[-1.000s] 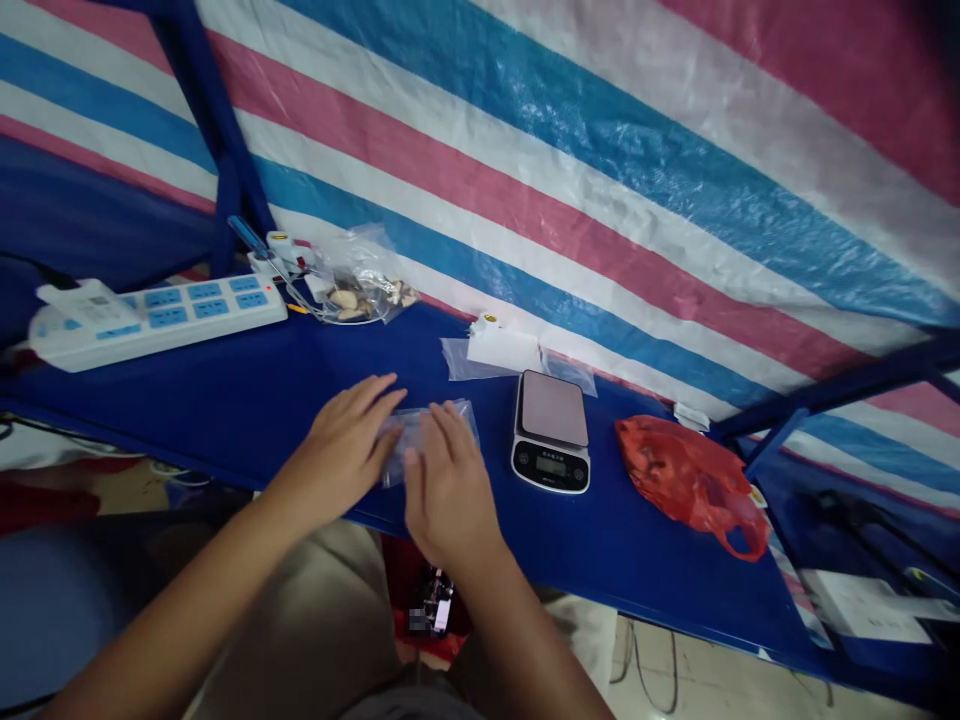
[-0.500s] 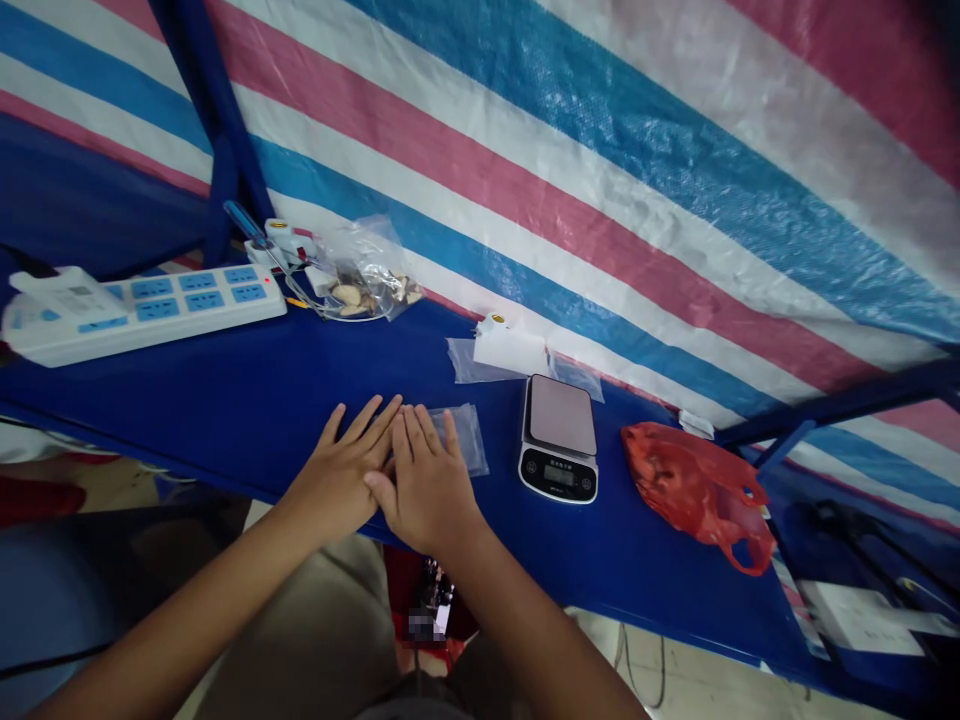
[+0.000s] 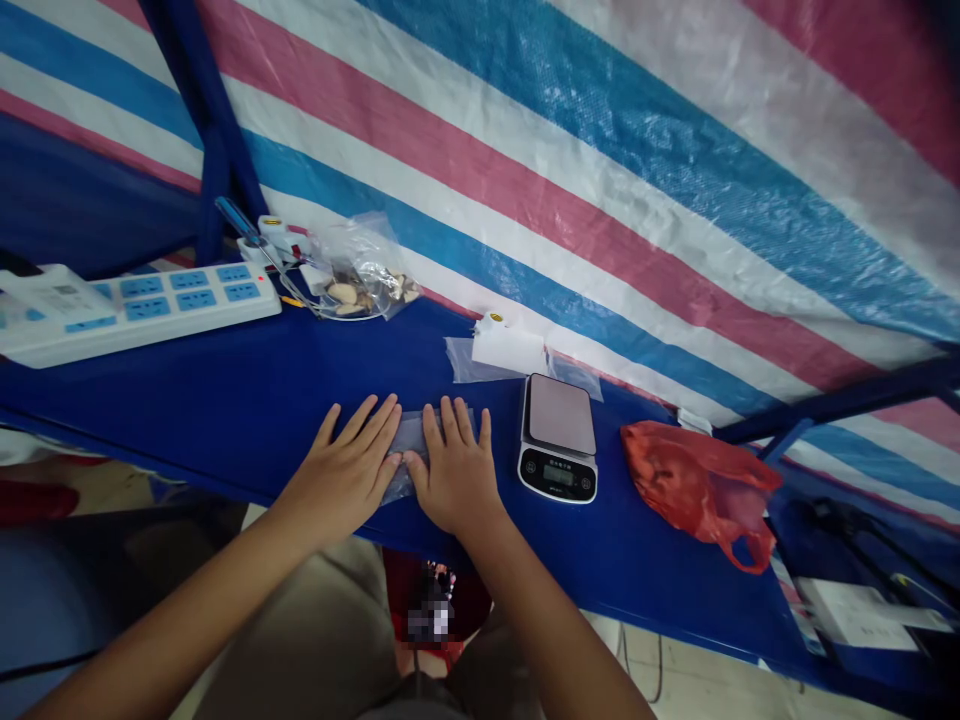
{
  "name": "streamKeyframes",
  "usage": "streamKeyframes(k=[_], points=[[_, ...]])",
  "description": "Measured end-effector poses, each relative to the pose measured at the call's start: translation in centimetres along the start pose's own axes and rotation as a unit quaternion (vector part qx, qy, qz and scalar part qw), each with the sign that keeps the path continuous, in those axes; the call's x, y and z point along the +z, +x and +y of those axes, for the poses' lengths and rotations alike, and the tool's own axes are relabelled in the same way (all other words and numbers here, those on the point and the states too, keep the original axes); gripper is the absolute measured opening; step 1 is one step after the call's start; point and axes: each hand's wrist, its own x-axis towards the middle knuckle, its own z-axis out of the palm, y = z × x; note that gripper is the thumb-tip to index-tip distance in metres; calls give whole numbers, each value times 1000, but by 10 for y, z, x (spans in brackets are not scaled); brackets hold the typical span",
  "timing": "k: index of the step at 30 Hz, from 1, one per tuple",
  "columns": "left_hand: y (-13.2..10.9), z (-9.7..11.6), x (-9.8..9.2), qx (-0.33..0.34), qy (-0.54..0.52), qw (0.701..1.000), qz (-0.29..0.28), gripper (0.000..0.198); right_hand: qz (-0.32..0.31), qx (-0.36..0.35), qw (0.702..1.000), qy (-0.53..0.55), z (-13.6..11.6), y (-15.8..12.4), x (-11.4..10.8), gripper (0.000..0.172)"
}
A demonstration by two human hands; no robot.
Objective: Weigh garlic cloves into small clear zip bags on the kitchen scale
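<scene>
A clear plastic bag lies flat on the blue table, partly covered by both hands. My left hand presses on its left side, palm down with fingers stretched out. On the right side of the bag rests my right hand, also flat with its fingers spread. The two thumbs point toward each other and almost meet over the plastic. To the right of my right hand stands a digital kitchen scale, with nothing on its plate.
A red plastic bag sits right of the scale. Behind the scale are more clear bags and a white card. A power strip, a screwdriver and a bag of dried slices lie at the back left, before a striped tarp.
My right hand has slid right, away from my left hand, uncovering the middle of the clear bag. My left hand has barely moved.
</scene>
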Motion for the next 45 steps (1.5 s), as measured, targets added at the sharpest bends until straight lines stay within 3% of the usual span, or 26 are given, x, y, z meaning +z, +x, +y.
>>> streamKeyframes(k=[14, 20, 23, 29, 33, 38, 42, 45], points=[[-1, -2, -2, -24, -2, 1000, -14, 64, -9, 36, 999, 28, 9, -1, 6, 67], [4, -19, -7, -19, -28, 999, -34, 64, -5, 42, 998, 56, 24, -3, 5, 63], [5, -23, -16, -40, -64, 997, -32, 64, 4, 55, 991, 125, 36, -4, 1, 62], [-17, -6, -30, -71, -155, 983, 62, 54, 75, 127, 948, 282, 45, -19, 0, 61], [-27, 1, -34, -78, -167, 981, 64, 50, 91, 104, 966, 219, 33, -30, 4, 58], [-1, 36, -49, -47, -137, 987, 71, 55, 65, 62, 993, 79, 19, -15, 0, 54], [19, 65, -31, -66, -57, 995, 40, 59, 11, 39, 998, 47, 21, -2, 0, 54], [20, 66, -10, -76, -32, 996, 24, 58, -5, 39, 998, 40, 24, -1, 4, 55]])
